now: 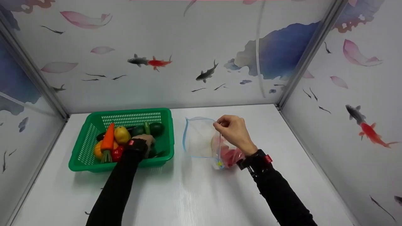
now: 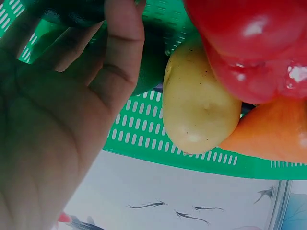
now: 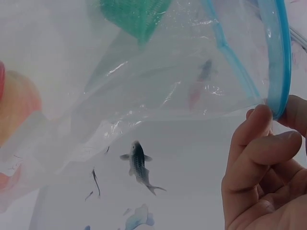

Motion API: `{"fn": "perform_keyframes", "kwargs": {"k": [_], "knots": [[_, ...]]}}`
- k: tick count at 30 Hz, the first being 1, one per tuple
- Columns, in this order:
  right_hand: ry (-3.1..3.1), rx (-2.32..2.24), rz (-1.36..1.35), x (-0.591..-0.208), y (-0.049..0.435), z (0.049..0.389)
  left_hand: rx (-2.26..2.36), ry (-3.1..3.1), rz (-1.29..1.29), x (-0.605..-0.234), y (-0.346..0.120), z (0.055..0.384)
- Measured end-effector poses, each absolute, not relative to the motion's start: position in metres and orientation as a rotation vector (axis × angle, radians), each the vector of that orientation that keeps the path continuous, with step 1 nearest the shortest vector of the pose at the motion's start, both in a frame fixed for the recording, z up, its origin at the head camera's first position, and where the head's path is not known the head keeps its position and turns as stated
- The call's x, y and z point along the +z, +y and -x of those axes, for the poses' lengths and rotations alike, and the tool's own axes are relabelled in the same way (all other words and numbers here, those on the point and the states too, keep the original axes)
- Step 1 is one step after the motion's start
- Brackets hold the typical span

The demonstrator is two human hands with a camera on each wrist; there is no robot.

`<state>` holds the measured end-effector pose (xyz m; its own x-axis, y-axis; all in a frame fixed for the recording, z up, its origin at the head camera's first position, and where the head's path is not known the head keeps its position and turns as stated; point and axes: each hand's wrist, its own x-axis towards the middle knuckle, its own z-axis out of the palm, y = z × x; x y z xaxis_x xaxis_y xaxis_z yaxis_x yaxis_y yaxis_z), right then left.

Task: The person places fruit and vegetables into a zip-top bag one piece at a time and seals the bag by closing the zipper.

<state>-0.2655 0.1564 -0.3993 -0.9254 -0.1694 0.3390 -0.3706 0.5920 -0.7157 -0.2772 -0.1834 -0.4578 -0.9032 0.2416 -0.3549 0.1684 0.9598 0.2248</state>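
My left hand reaches into the green basket. In the left wrist view its bent fingers lie against a dark green, glossy vegetable; the fingertips are partly hidden, so whether they grip it cannot be told. A light green stalk-like vegetable rises just beyond that hand. My right hand pinches the blue-edged rim of a clear zip bag between thumb and fingers. The bag's mouth stands apart. Low in the bag, reddish fruit and a yellow-red round fruit show through the plastic.
The basket also holds a carrot, a yellow potato, a red pepper, an orange fruit and dark green vegetables. Printed panels wall in the white table at the back and sides.
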Motion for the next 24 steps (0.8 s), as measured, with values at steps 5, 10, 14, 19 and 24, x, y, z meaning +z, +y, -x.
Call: {"fn": "perform_keyframes", "kwargs": {"k": [5,10,14,19,24], "knots": [[-2.599,1.244,-0.445,-0.399,0.158,0.264,0.294,2.720,-0.312,-0.469,-0.191,0.285],[-2.613,1.235,-0.448,-0.399,0.158,0.264,0.419,2.706,-0.289,-0.483,-0.204,0.299],[-2.615,1.244,-0.445,-0.400,0.157,0.263,0.504,2.720,-0.278,-0.478,-0.209,0.300],[-2.619,1.252,-0.438,-0.400,0.157,0.264,0.607,2.826,-0.292,-0.469,-0.209,0.299],[-2.612,1.240,-0.461,-0.399,0.156,0.266,0.739,2.861,-0.378,-0.458,-0.205,0.291]]}}
